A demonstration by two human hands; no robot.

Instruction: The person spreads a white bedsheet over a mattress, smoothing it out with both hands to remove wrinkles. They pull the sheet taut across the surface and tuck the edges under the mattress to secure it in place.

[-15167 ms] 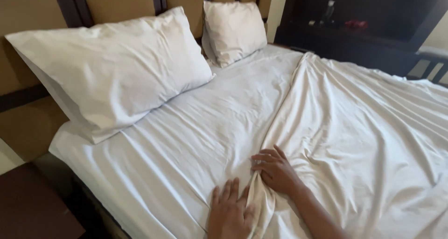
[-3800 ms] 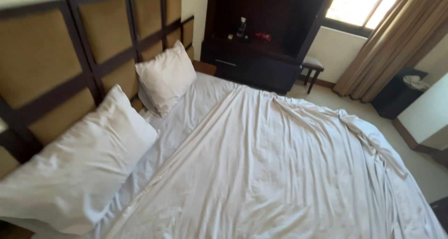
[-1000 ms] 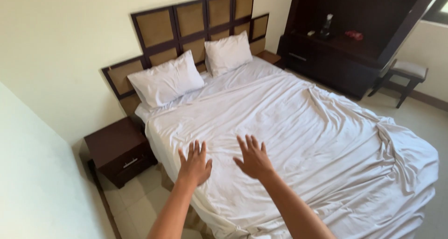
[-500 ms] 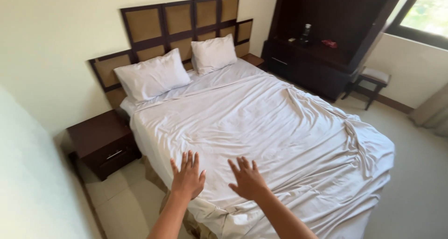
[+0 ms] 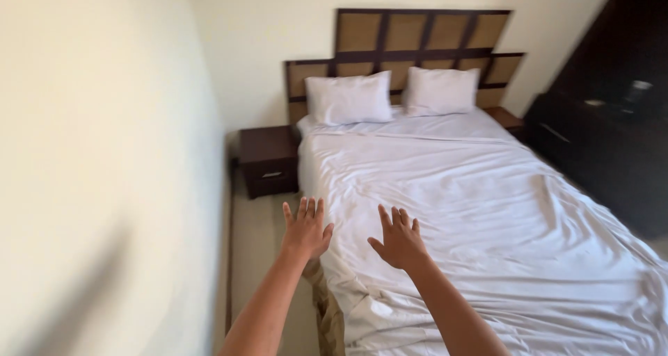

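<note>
A cream wall fills the left of the frame, much closer than it stood half a second ago, and the view has swung so the bed now runs up the middle toward the panelled headboard at the top. Two white pillows lean side by side against it. A dark nightstand sits just left of the bed, and a dark cabinet lines the right edge, where earlier a window also showed.

The white sheet covers the mattress, wrinkled throughout and bunched at the lower left corner, where a tan strip of bed base shows beneath it.

Both hands are raised in the lower centre of the frame, as they were a moment ago. The left hand hangs over the floor strip at the bed's near edge, fingers spread wide and holding nothing. The right hand hovers above the sheet's left edge, likewise splayed and empty. Whether either touches the sheet I cannot tell; they appear held in the air.
</note>
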